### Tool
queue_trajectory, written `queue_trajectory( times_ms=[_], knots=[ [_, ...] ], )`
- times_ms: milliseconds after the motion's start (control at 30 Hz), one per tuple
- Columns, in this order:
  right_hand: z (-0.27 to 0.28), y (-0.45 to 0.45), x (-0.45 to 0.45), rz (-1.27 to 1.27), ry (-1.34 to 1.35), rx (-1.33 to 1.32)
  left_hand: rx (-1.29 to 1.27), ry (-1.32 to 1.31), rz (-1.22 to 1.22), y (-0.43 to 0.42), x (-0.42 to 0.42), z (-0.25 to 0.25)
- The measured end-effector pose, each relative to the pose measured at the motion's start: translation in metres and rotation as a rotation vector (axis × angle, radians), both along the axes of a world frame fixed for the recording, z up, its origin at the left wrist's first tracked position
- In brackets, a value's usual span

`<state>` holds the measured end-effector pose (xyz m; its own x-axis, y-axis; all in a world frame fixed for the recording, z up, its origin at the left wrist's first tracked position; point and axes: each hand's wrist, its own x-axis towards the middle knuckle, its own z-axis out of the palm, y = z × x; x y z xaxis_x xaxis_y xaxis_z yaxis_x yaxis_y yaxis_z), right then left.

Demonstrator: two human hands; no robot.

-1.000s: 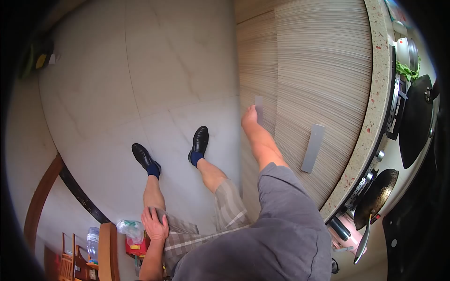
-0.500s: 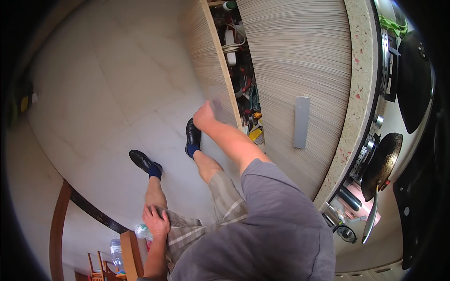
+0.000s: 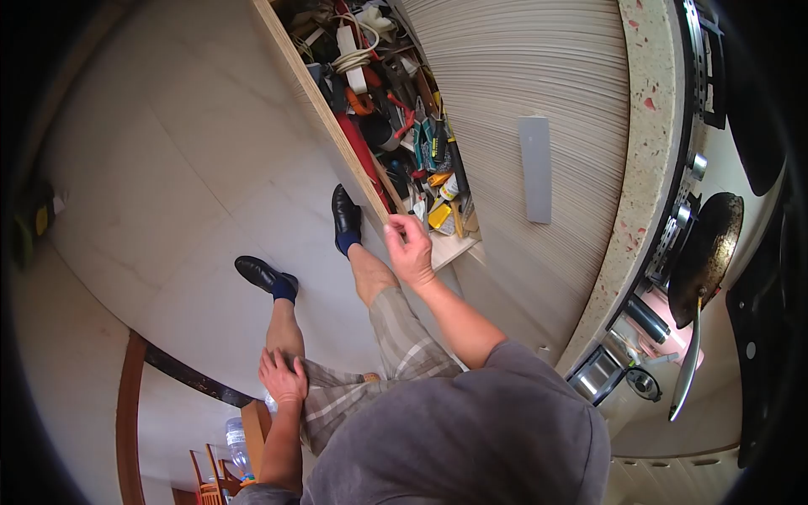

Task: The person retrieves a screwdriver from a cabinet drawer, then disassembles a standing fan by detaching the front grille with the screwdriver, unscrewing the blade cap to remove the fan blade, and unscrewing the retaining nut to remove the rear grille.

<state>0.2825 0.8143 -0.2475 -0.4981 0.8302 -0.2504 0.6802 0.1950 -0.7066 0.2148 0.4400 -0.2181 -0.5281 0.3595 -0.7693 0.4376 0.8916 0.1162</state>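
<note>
A pulled-out drawer (image 3: 332,122) holds a jumble of tools, among them pliers (image 3: 421,130), a white power strip with its cord (image 3: 351,59) and a yellow item (image 3: 439,216). At the near end of its front panel is my right hand (image 3: 410,251), its fingers loosely bent and the fingertips close to the panel's corner; whether they touch it I cannot tell. Nothing shows in that hand. My left hand (image 3: 284,376) lies on my left knee over the plaid shorts, fingers spread and holding nothing.
To the right runs a speckled countertop (image 3: 602,278) with a stove and a frying pan (image 3: 707,252). A grey handle (image 3: 535,168) is on the ribbed cabinet front. Below left are a plastic bottle (image 3: 238,446) and wooden chairs (image 3: 210,480). My black shoes (image 3: 346,215) stand on pale tiles.
The drawer has come further out to the left, showing more of its contents. My right hand has moved back toward me, from the front panel's outer side to its near end. My left hand stays put.
</note>
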Motion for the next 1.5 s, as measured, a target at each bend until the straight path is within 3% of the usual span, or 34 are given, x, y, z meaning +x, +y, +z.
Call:
queue_trajectory(
  times_ms=[67, 167, 367, 467, 567, 733, 867, 933, 1000, 1100, 1333, 1500],
  knots=[
    [-0.037, 0.012, 0.040, -0.229, -0.097, -0.154, -0.005, -0.004, -0.029, 0.001, -0.001, -0.001],
    [-0.099, 0.030, 0.093, -0.333, -0.362, -0.360, -0.027, -0.018, -0.058, 0.000, 0.001, -0.004],
    [-0.169, 0.067, 0.107, -0.055, -0.697, -0.242, -0.037, -0.034, -0.088, 0.001, -0.001, -0.003],
    [-0.195, 0.079, 0.084, 0.002, -0.604, -0.106, -0.039, -0.025, -0.088, 0.002, -0.002, -0.004],
    [-0.228, 0.088, 0.072, 0.004, -0.620, -0.138, -0.040, -0.020, -0.088, 0.001, 0.000, -0.001],
    [-0.222, 0.097, 0.033, -0.136, -0.767, -0.174, -0.041, -0.019, -0.076, -0.004, 0.002, -0.001],
    [-0.228, 0.106, 0.039, 0.016, -0.819, -0.157, -0.035, -0.024, -0.059, -0.004, 0.003, 0.000],
    [-0.230, 0.102, 0.046, -0.043, -0.812, -0.152, -0.027, -0.019, -0.047, -0.005, 0.004, 0.000],
    [-0.220, 0.091, 0.050, -0.094, -0.797, -0.131, -0.015, -0.023, -0.039, -0.005, 0.004, 0.001],
    [-0.177, 0.080, 0.061, 0.047, -0.822, -0.069, 0.002, 0.000, -0.026, -0.002, 0.005, 0.002],
    [-0.018, 0.057, 0.072, 0.154, -0.996, -0.151, 0.028, 0.035, 0.039, -0.005, 0.009, 0.018],
    [0.093, 0.029, 0.060, 0.149, -1.083, -0.222, 0.154, 0.118, 0.284, -0.014, -0.004, 0.057]
  ],
)
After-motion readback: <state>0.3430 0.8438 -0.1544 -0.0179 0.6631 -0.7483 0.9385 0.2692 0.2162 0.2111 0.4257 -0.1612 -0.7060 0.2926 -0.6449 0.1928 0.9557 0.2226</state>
